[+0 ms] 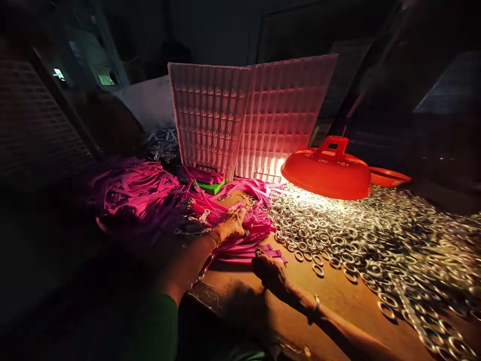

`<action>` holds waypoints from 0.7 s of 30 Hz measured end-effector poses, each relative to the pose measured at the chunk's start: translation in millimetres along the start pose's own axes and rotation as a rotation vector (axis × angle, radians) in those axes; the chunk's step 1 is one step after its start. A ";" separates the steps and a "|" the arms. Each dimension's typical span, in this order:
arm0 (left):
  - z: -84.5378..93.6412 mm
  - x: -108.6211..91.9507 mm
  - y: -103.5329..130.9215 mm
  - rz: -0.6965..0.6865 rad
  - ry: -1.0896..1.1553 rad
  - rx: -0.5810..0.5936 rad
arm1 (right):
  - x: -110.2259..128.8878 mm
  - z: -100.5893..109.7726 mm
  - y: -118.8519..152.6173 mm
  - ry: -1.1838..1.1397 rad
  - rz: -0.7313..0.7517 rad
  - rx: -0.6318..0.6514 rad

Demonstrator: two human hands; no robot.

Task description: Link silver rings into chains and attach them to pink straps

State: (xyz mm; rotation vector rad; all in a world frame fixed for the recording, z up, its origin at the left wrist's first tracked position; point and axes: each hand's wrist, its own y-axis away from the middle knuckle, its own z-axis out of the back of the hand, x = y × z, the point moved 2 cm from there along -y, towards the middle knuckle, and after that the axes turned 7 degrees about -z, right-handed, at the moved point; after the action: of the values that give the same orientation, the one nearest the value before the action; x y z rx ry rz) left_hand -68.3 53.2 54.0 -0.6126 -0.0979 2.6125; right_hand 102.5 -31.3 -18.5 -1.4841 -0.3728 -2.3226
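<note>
Long pink straps (259, 221) lie in a loose bundle on the brown table. Over the bundle is my left hand (233, 223), its fingers curled down around some of the straps. Nearer to me, my right hand (268, 268) is closed beside the strap ends, with its knuckles in shadow. What its fingers hold, if anything, is hidden. Small metal clasps (204, 216) hang among the straps to the left of my left hand. A larger heap of pink straps (139, 193) lies farther left.
Loose metal rings (323, 225) are piled across the table's right side. Low above them hangs a red lamp (326, 170), with a red bowl (389, 176) behind it. Two ridged panels (210, 115) stand upright at the back. A green block (212, 187) lies among the straps.
</note>
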 end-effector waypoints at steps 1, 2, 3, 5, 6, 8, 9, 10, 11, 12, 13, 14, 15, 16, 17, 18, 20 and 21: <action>6.5 -1.4 1.2 -0.019 -0.002 0.016 | -1.2 1.4 0.8 0.109 0.096 -0.057; 14.4 -2.7 4.2 -0.041 -0.003 0.025 | -1.7 2.2 1.1 0.212 0.185 -0.093; 23.2 -4.0 9.5 -0.065 0.001 0.014 | -2.3 2.1 1.4 0.292 0.257 -0.112; 42.0 -4.9 28.0 -0.102 0.030 -0.076 | -4.2 -0.7 3.1 0.372 0.337 -0.125; 51.2 -3.6 41.7 -0.105 0.057 -0.159 | -5.5 -3.5 5.0 0.384 0.356 -0.126; 66.3 4.8 77.1 -0.042 0.138 -0.352 | -7.8 -10.9 11.4 0.390 0.400 -0.130; 71.6 12.1 97.9 0.029 0.189 -0.444 | -8.6 -15.1 15.6 0.391 0.426 -0.125; 74.9 20.9 119.7 0.125 0.250 -0.516 | -9.3 -19.4 19.9 0.396 0.452 -0.112; 76.5 30.2 141.9 0.226 0.315 -0.571 | -9.7 -23.6 24.3 0.403 0.482 -0.090; 77.0 38.8 164.0 0.324 0.352 -0.624 | -9.9 -27.4 28.3 0.410 0.512 -0.066; 76.4 45.8 185.5 0.428 0.350 -0.683 | -9.9 -30.9 32.0 0.416 0.542 -0.041; 74.4 50.2 205.1 0.519 0.337 -0.726 | -9.5 -33.9 35.2 0.419 0.566 -0.020; 70.5 51.5 221.8 0.586 0.328 -0.740 | -8.5 -36.4 38.3 0.419 0.584 -0.008; 64.7 49.3 235.2 0.627 0.316 -0.748 | -7.0 -38.4 41.4 0.417 0.592 -0.002; 57.0 43.8 245.2 0.649 0.297 -0.771 | -4.8 -39.9 45.0 0.414 0.592 -0.004; 47.2 35.3 251.3 0.637 0.272 -0.796 | -2.4 -40.9 49.2 0.413 0.582 -0.011; 21.5 12.9 253.9 0.603 0.244 -0.894 | 2.1 -41.1 58.7 0.410 0.550 -0.033; 5.4 0.4 249.2 0.546 0.279 -0.863 | 2.9 -39.9 63.3 0.410 0.524 -0.039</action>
State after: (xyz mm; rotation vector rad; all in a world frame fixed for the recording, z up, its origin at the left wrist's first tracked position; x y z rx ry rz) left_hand -173.8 -169.5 16.8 -1.4519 -1.1492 2.8748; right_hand 96.3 -104.9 -30.6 -0.9324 0.1581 -2.1236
